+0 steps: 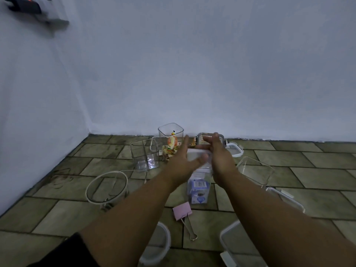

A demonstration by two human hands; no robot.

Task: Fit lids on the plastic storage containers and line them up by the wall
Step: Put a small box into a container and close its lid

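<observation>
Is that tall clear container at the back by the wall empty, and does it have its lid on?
Not empty, and no lid. The tall square container stands upright by the wall, its rim open, with orange-and-white wrapped items inside.

No text can be read. A blue carton (199, 191) inside a clear container shows a barcode and what may be a heart-shaped mark, both too blurred.
</observation>
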